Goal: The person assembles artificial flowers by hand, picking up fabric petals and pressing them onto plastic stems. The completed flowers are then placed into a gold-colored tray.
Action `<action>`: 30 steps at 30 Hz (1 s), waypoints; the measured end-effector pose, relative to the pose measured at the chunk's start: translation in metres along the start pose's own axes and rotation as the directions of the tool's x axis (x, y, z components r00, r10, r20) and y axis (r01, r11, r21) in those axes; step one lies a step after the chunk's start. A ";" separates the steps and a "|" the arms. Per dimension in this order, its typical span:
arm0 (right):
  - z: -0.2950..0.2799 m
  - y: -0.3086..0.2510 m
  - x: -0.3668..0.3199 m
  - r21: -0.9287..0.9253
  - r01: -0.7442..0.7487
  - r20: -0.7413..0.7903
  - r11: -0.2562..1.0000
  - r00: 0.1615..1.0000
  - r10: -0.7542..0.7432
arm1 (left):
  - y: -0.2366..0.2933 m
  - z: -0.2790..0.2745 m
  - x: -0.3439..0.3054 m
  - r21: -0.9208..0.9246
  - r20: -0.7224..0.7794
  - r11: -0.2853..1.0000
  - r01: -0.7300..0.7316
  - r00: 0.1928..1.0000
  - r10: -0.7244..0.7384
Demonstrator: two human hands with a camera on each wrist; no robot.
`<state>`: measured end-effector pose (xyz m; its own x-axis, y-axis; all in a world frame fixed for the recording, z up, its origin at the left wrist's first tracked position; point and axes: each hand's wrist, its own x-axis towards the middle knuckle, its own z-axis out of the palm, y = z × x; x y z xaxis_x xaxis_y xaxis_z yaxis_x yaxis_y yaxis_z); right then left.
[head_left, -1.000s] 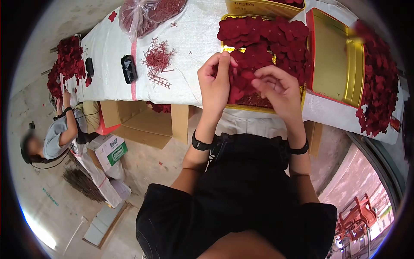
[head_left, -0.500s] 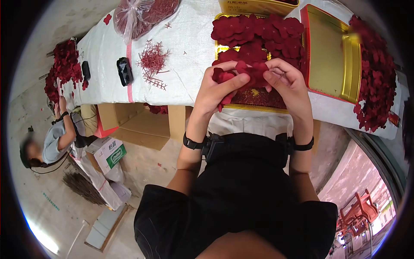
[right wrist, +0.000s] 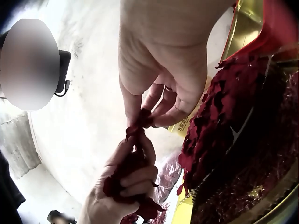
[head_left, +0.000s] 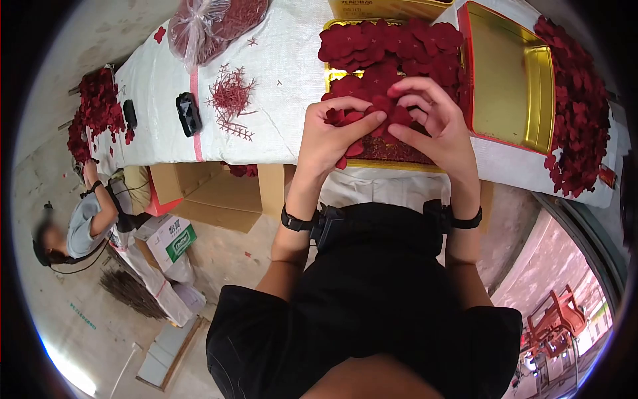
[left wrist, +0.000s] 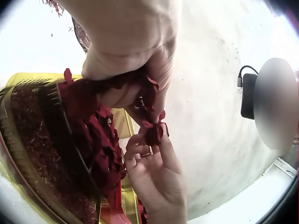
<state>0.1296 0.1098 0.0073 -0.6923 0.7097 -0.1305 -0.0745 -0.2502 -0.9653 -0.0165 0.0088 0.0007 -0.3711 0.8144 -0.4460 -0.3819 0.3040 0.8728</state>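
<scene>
Both hands meet above the near edge of a gold tin tray heaped with dark red fabric petals. My left hand grips a small bunch of red petals in its curled fingers. My right hand pinches a single petal between thumb and fingers at the edge of that bunch. In the right wrist view the pinched petal sits just above the left hand's bunch. Beneath the petals the tray holds fine red strands.
An empty gold lid with a red rim lies right of the tray, a petal pile beyond it. Loose red sprigs, a black device and a plastic bag lie left. Cardboard boxes and a seated person are below.
Both hands lifted off the tray and came together. The left hand gathered a bunch of petals, and the right hand closed in to pinch one at it.
</scene>
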 end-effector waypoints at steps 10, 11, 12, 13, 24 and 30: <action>-0.017 0.015 0.002 0.174 -0.003 -0.174 0.985 0.984 0.034 | -0.002 -0.003 -0.001 0.035 0.073 0.999 -0.038 0.997 0.036; -0.019 0.015 0.001 0.237 0.005 -0.230 0.972 0.972 0.052 | 0.002 -0.003 -0.002 0.029 0.081 1.000 0.001 0.997 -0.003; -0.021 0.015 0.000 0.303 0.008 -0.233 0.953 0.970 0.066 | 0.005 -0.004 -0.003 0.017 0.083 0.999 0.033 0.996 -0.034; -0.025 0.013 -0.001 0.367 0.012 -0.235 0.930 0.969 0.080 | 0.007 -0.004 -0.004 0.005 0.085 0.998 0.065 0.994 -0.065; -0.042 0.008 -0.007 0.242 0.189 0.374 0.952 0.887 -0.272 | 0.002 -0.003 -0.002 -0.293 0.132 0.945 0.146 0.985 -0.111; -0.023 -0.005 -0.003 -0.058 0.175 0.234 0.983 0.959 -0.157 | -0.005 0.003 -0.004 -0.299 0.149 0.938 0.175 0.980 -0.135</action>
<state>0.1482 0.1242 0.0074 -0.8207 0.5659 0.0791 -0.1524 -0.0833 -0.9848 -0.0104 0.0056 -0.0008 -0.1857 0.8302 -0.5256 -0.6762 0.2801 0.6814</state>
